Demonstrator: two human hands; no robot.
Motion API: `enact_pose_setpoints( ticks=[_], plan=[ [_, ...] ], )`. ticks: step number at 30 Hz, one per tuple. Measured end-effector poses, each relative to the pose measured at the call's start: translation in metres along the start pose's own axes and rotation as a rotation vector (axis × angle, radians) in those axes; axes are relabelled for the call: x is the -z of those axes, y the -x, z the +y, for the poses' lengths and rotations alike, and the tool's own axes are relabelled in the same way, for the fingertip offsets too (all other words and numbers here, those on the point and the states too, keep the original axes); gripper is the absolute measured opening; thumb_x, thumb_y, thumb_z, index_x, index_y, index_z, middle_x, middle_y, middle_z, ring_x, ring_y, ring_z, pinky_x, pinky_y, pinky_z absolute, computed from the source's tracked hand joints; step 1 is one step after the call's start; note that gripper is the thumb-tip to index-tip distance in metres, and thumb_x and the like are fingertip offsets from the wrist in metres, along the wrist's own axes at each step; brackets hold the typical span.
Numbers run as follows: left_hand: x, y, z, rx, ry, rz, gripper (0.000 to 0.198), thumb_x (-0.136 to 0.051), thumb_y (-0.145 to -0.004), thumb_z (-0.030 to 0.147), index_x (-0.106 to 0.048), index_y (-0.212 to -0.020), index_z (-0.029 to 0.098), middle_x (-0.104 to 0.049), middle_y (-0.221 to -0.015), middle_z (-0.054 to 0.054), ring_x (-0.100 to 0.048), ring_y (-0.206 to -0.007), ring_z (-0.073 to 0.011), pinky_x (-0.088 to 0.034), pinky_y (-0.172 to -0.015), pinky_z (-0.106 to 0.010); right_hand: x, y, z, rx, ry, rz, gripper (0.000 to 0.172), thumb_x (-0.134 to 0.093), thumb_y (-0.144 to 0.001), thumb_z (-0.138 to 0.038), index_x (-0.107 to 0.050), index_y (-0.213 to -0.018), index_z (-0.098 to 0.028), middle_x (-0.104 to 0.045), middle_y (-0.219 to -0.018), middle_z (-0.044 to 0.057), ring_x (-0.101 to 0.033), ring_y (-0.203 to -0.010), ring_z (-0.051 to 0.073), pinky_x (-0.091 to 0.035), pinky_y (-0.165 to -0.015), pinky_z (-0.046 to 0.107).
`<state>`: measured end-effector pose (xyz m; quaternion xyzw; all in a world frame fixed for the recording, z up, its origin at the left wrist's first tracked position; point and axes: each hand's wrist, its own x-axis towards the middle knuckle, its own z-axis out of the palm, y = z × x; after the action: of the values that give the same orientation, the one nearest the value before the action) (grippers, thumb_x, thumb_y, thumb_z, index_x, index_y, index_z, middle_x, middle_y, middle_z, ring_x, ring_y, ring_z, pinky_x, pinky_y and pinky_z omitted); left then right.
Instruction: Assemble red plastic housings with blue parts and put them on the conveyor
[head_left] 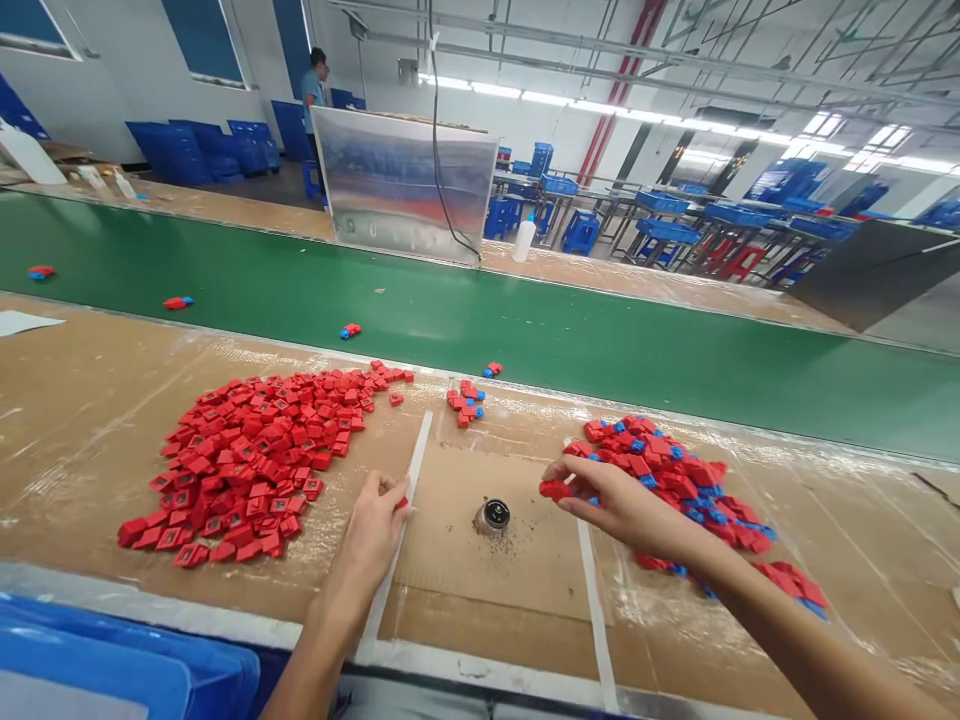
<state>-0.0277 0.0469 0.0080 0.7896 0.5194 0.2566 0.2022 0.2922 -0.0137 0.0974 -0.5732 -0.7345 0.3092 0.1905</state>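
My left hand [380,520] is closed around a small red plastic piece [403,502], of which only the edge shows at the fingertips. Between thumb and fingers, my right hand [600,490] pinches a red and blue plastic part [555,490]. A small round black and metal fixture [495,515] stands between the two hands on a cardboard sheet [495,590], with dark crumbs scattered around it. To the left lies a big heap of red pieces [255,450]. Beside and beyond my right hand is a heap of red and blue parts [690,485].
A green conveyor belt [420,300] runs across behind the bench, carrying a few red and blue parts [350,330]. A small group of parts [465,402] sits near its edge. Blue bins [112,660] stand at the lower left. Beyond the belt are a white bottle [525,238] and a standing person [315,95].
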Motion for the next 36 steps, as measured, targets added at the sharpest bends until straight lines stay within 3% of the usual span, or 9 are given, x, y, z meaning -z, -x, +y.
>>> enact_pose_setpoints(
  ticks=[5, 12, 16, 21, 27, 32, 36],
  plan=[
    [-0.016, 0.020, 0.001, -0.068, -0.150, 0.027, 0.033, -0.043, -0.090, 0.011, -0.064, -0.114, 0.017, -0.058, -0.106, -0.011, -0.058, -0.087, -0.0221, -0.050, -0.077, -0.035, -0.024, 0.005, -0.020, 0.094, 0.112, 0.061, 0.018, -0.049, -0.090, -0.014, -0.058, -0.102, -0.022, -0.065, -0.101, 0.005, -0.061, -0.090, 0.017, -0.050, -0.075, 0.030],
    [0.003, 0.033, 0.010, 0.009, -0.115, -0.029, 0.034, -0.041, -0.091, 0.013, -0.064, -0.115, 0.020, -0.062, -0.095, -0.008, -0.059, -0.087, -0.0232, -0.047, -0.079, -0.035, -0.048, 0.000, -0.014, 0.196, 0.214, 0.133, 0.015, -0.050, -0.093, -0.021, -0.057, -0.106, -0.022, -0.067, -0.100, 0.007, -0.063, -0.093, 0.021, -0.051, -0.078, 0.034],
    [0.008, 0.038, 0.011, 0.071, -0.041, -0.025, 0.031, -0.044, -0.086, 0.013, -0.066, -0.108, 0.021, -0.059, -0.089, -0.006, -0.061, -0.083, -0.0220, -0.049, -0.076, -0.033, -0.049, -0.004, -0.014, 0.213, 0.243, 0.141, 0.013, -0.052, -0.093, -0.023, -0.058, -0.104, -0.023, -0.068, -0.098, 0.006, -0.064, -0.091, 0.021, -0.052, -0.077, 0.034],
    [0.016, 0.036, 0.016, 0.128, 0.053, -0.060, 0.031, -0.046, -0.083, 0.013, -0.066, -0.107, 0.019, -0.065, -0.095, -0.008, -0.063, -0.084, -0.0227, -0.048, -0.076, -0.033, -0.049, -0.008, -0.021, 0.212, 0.292, 0.096, 0.014, -0.053, -0.092, -0.019, -0.060, -0.104, -0.023, -0.067, -0.096, 0.006, -0.065, -0.089, 0.021, -0.051, -0.074, 0.032],
    [0.019, 0.029, 0.022, 0.167, 0.406, -0.095, 0.032, -0.052, -0.083, 0.023, -0.069, -0.110, 0.016, -0.069, -0.094, -0.007, -0.064, -0.080, -0.0197, -0.051, -0.075, -0.032, -0.052, -0.008, -0.022, 0.203, 0.348, 0.053, 0.013, -0.052, -0.092, -0.017, -0.062, -0.101, -0.020, -0.066, -0.094, 0.007, -0.065, -0.086, 0.021, -0.051, -0.073, 0.033],
    [0.009, 0.022, 0.024, 0.320, 0.807, -0.145, 0.039, -0.066, -0.076, 0.033, -0.070, -0.110, 0.014, -0.073, -0.097, -0.008, -0.067, -0.089, -0.0213, -0.053, -0.083, -0.034, -0.046, -0.007, -0.025, 0.213, 0.319, 0.089, 0.014, -0.051, -0.094, -0.021, -0.061, -0.103, -0.022, -0.067, -0.095, 0.006, -0.064, -0.086, 0.020, -0.051, -0.073, 0.032],
    [0.001, 0.017, 0.027, 0.370, 0.828, -0.095, 0.032, -0.064, -0.078, 0.035, -0.072, -0.102, 0.014, -0.074, -0.099, -0.010, -0.067, -0.097, -0.0241, -0.051, -0.091, -0.037, -0.040, -0.006, -0.028, 0.191, 0.276, 0.134, 0.015, -0.051, -0.094, -0.025, -0.062, -0.104, -0.022, -0.068, -0.096, 0.006, -0.064, -0.088, 0.020, -0.051, -0.074, 0.032]
  ],
)
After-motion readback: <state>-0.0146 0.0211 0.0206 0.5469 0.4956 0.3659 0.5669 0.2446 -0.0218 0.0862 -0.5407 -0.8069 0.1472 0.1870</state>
